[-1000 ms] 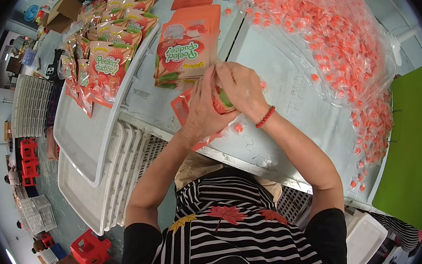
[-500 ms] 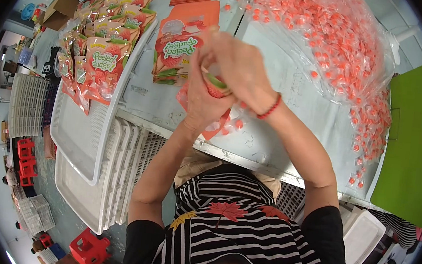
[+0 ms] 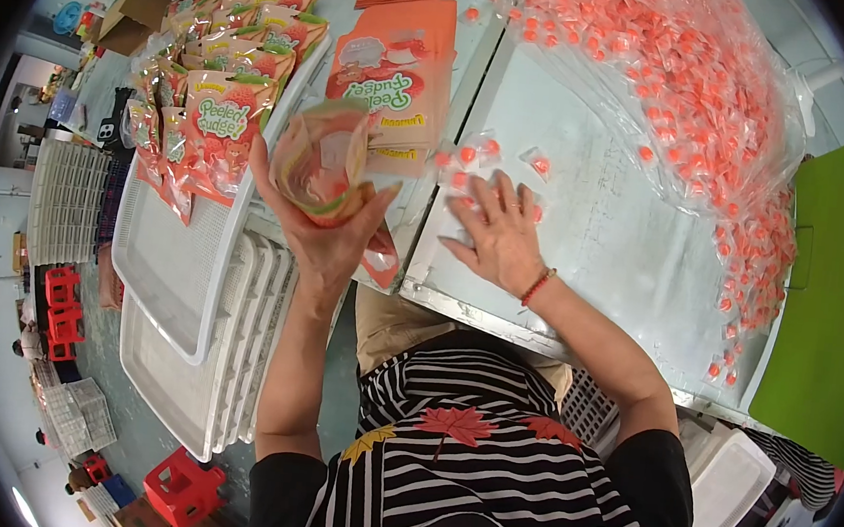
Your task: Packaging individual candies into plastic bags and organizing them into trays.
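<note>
My left hand [image 3: 315, 246] is wrapped round an orange-red candy pouch [image 3: 327, 160], whose mouth gapes upward. Some small wrapped pieces seem to lie inside, though they are blurred. Spread fingers of my right hand [image 3: 504, 239] rest over a few wrapped red candies [image 3: 539, 163] near the front of the table. Part of those candies is hidden under the hand. Beyond my left hand lies a stack of flat printed pouches [image 3: 394, 65].
A large heap of wrapped candies [image 3: 667, 104] in clear plastic covers the table's right and far side. At left, filled pouches [image 3: 219, 120] stand in a white tray [image 3: 158, 240] on stacked trays. A green panel [image 3: 831, 289] borders the right edge.
My hands, together at the pouch before, have parted. The left moved left with the pouch, whose mouth now faces up; the right came down onto the loose candies.
</note>
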{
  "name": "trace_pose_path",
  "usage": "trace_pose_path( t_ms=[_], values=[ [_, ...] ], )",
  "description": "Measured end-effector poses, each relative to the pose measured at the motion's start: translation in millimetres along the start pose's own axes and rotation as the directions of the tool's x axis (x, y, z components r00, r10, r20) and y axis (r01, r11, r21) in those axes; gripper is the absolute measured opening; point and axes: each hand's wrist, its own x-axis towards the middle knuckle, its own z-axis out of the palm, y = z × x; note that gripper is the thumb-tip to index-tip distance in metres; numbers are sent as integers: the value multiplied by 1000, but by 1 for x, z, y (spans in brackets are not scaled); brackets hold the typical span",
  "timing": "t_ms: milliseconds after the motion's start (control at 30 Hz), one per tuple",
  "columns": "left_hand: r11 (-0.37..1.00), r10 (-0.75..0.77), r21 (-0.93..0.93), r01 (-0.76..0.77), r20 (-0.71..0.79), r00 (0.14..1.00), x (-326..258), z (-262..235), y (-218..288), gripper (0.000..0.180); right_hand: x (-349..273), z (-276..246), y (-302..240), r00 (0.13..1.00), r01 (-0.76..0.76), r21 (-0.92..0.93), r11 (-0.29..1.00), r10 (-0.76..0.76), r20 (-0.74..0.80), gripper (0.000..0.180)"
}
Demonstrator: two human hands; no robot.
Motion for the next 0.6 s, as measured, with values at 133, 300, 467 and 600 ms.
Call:
trace_pose_path(
  t_ms=[133,300,467,600],
  values=[
    [998,-3,-58,3,2,1000,-20,0,-11,115,-5,2,7,996,31,10,999,-30,-89,31],
    [854,398,240,-462,271,876,-24,21,-24,100,6,6,28,984,6,91,996,11,-180,12],
    [842,334,307,-443,348,876,-24,35,-33,97,29,-12,29,805,-396,658,640,587,-87,9],
    [780,361,369,-505,394,845,-26,44,-27,99,67,-69,-4,884,-125,617,777,370,-287,13]
  ],
)
